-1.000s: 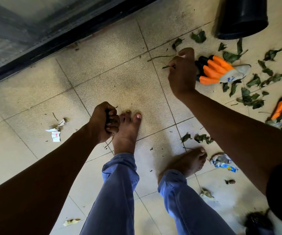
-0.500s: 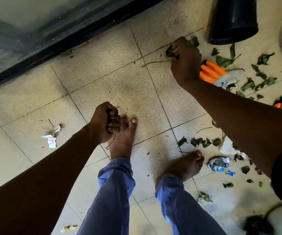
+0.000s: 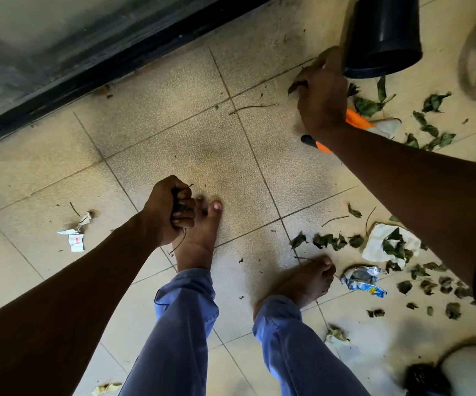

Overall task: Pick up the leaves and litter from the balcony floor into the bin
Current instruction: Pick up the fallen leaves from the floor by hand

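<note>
Beige tiles (image 3: 174, 132) carried dry leaves (image 3: 329, 240) scattered mostly toward the floor's right edge, with a crumpled wrapper (image 3: 362, 278) just beside the right foot and torn paper (image 3: 74, 235) well apart near the left edge. The left hand (image 3: 168, 210) was curled tight round a clump of leaves and stems above the left foot. The right hand (image 3: 321, 92) pinched a leaf just beside the black bin (image 3: 385, 35) lying near the far right corner, over an orange glove (image 3: 359, 121).
</note>
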The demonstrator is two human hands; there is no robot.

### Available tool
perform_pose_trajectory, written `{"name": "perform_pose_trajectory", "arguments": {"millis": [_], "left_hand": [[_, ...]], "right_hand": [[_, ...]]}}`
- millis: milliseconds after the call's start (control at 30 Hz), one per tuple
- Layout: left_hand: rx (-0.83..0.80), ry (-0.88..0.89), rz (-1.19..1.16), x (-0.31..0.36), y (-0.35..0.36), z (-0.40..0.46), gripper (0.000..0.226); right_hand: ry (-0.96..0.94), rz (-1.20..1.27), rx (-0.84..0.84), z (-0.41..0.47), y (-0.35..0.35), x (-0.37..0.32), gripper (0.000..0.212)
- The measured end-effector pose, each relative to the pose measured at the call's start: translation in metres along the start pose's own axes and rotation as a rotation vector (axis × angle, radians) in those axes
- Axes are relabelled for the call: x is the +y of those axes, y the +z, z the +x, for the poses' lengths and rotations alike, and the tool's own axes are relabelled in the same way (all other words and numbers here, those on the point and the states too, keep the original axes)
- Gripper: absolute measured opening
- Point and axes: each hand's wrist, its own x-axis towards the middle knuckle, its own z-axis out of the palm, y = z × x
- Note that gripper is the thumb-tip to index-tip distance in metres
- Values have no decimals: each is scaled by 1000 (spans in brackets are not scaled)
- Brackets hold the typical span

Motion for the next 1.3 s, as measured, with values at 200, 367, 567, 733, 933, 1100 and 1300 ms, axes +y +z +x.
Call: {"name": "perform_pose_trajectory", "arguments": {"millis": [200,367,567,733,933,1100,1300], "left_hand": [[-2,-8,-10,2,7,2,29],[-2,-3,-29,1,9,-1,29],[-4,-2,-21,0,3,1,30],[-8,8,-1,-2,-3,-1,30],[-2,45,-79,-4,11,-9,28],[-1,81,-118,-12,35,-11,30],[-89,46,-95,-34,47,-5,34]], "right_hand": [[4,-96,-133,10,4,16,28],[-92,142,-67,3,-11,-14,20],[-252,91,-258,-29,14,-46,49],[-179,-53,-188,-42,36,-56,24],[66,278,-153,-67,16,-67,17],[89,322,-158,-110,-1,-71,13],[-17,107,-96,-74,21,-42,53]]}}
